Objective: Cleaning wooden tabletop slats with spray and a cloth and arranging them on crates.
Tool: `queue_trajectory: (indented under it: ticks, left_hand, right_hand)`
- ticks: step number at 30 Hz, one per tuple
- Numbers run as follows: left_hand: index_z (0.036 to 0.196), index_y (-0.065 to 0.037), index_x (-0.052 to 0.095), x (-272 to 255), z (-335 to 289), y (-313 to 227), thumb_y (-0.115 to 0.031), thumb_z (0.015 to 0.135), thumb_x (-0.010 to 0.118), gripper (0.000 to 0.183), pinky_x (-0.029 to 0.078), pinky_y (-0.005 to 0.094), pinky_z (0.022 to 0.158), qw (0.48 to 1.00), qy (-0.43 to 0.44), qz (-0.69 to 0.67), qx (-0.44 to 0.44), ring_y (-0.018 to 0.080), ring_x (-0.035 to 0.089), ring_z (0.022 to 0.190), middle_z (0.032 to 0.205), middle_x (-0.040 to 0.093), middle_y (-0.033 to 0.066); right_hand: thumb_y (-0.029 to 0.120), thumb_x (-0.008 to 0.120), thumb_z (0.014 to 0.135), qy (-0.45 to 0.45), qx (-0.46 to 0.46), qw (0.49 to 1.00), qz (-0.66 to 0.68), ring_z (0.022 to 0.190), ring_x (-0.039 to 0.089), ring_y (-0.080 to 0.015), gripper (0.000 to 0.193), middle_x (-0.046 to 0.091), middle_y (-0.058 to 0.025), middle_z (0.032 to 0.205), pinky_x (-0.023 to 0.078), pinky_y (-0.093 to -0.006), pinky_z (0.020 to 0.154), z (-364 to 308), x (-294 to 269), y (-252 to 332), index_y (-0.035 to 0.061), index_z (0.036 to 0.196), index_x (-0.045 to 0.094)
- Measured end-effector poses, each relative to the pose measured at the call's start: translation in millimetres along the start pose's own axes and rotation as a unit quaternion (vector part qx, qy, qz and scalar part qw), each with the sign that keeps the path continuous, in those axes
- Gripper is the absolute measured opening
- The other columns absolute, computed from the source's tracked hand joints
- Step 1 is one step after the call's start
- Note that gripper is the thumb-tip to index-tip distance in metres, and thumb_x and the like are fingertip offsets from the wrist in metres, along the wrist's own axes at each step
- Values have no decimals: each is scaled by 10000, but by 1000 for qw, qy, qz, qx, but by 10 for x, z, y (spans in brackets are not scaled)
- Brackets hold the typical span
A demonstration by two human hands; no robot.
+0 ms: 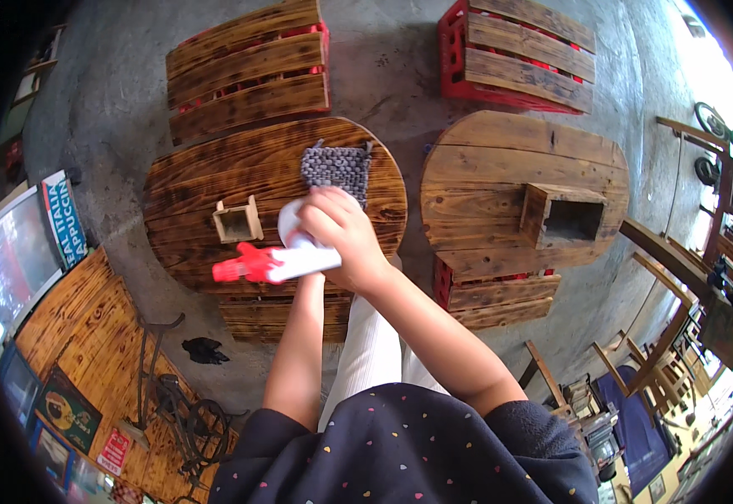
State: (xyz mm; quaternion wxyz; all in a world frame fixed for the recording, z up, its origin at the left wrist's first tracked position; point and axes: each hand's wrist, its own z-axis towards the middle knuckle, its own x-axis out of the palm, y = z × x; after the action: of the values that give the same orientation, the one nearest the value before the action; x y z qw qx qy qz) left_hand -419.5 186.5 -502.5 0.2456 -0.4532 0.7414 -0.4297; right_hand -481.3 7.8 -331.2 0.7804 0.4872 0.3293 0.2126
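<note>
Over the near wooden table (pixel 203 189), my right hand (pixel 337 223) has its fingers curled over a pale round thing (pixel 289 220) whose kind is blurred. A spray bottle (pixel 299 265) with a red trigger head and a white body lies crosswise in front of my left wrist. Its white end reaches the heel of my right hand; which hand bears it, I cannot tell. Only the forearm of my left hand shows, as the bottle and my right hand hide its fingers. Just beyond my hands lies a grey knitted cloth (pixel 337 168).
A small open wooden box (pixel 238 222) stands on this table, left of my hands. To the right is a second wooden table (pixel 476 193) with a larger wooden box (pixel 564 217). Slatted benches on red crates (pixel 249 67) (pixel 518 59) stand beyond. A dark bicycle (pixel 186 412) is at lower left.
</note>
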Motion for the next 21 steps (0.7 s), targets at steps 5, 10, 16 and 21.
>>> queue_trajectory:
  ticks: [5, 10, 16, 21]
  left_hand:
    - [1346, -6, 444, 516, 351, -121, -219, 910, 725, 560, 454, 316, 904, 988, -75, 119, 65, 181, 538, 1031, 1270, 515, 140]
    - [1150, -40, 593, 621, 438, -376, -212, 839, 788, 405, 430, 276, 809, 978, -13, 190, -82, 122, 540, 895, 977, 577, -13]
    - [1115, 5, 647, 525, -29, -277, -265, 847, 769, 400, 465, 379, 899, 882, -36, 449, 139, 230, 632, 997, 1085, 675, 106]
    - [1147, 33, 631, 550, -760, -9, -184, 873, 696, 356, 503, 390, 885, 974, -59, 218, -16, 238, 655, 998, 1130, 674, 112]
  right_hand:
    - [139, 726, 716, -24, 125, 985, 113, 939, 588, -320, 317, 543, -150, 1024, 510, -384, 790, -643, -697, 206, 36, 934, 520]
    - [78, 702, 772, -17, 209, 978, 7, 1121, 629, -329, 491, 598, -159, 1288, 541, -372, 881, -1437, -1219, 223, 49, 1245, 576]
    - [3, 679, 727, -144, 332, 931, -59, 998, 667, -317, 434, 641, -140, 1189, 558, -360, 813, -2716, -1710, 357, 35, 1156, 625]
    - [92, 691, 792, -208, 402, 882, -131, 990, 665, -334, 381, 626, -157, 1193, 552, -358, 820, -3881, -1967, 388, 35, 1160, 611]
